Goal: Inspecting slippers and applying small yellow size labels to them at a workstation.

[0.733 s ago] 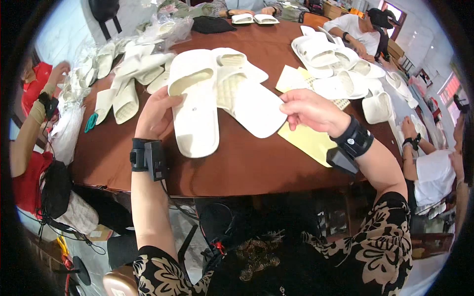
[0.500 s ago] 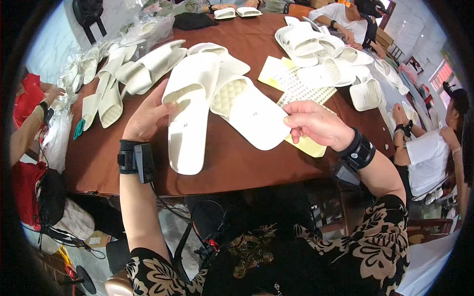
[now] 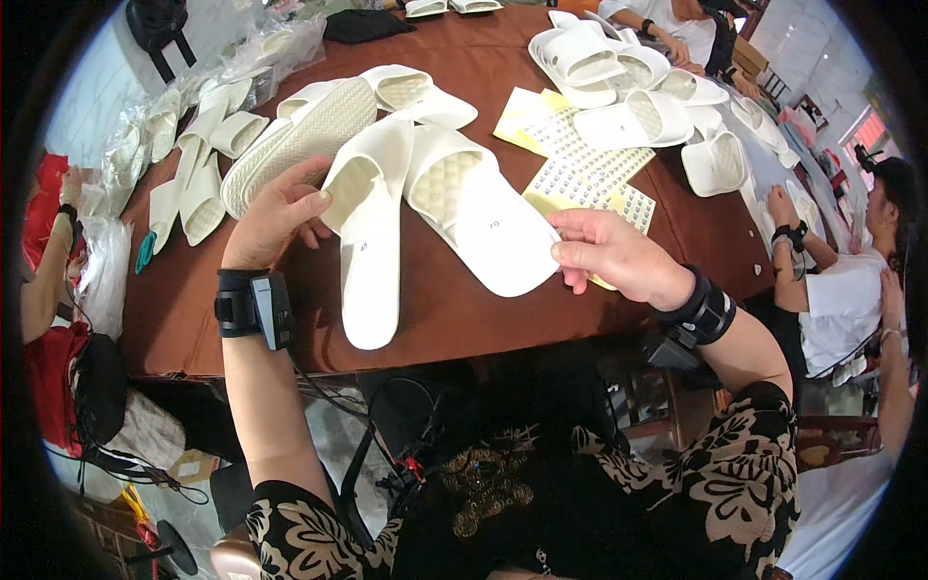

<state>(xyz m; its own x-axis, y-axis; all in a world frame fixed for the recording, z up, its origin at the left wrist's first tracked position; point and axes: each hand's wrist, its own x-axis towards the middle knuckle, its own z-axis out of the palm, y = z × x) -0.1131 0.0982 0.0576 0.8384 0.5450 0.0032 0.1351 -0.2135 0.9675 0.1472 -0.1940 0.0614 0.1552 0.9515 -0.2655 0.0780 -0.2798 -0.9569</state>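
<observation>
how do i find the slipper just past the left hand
At the brown-covered table, find the person's left hand. Just past it, partly hidden, is a white slipper. Unlike its neighbours, it shows its textured sole.

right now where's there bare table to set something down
Bare brown table shows at far middle, between the black cloth and right slipper pile; along the near edge, below the slipper at the right hand; and right of the dotted sheets, below that pile. Crowded: the left side, with heaped slippers and clear plastic bags, and the center near the left hand.
</observation>
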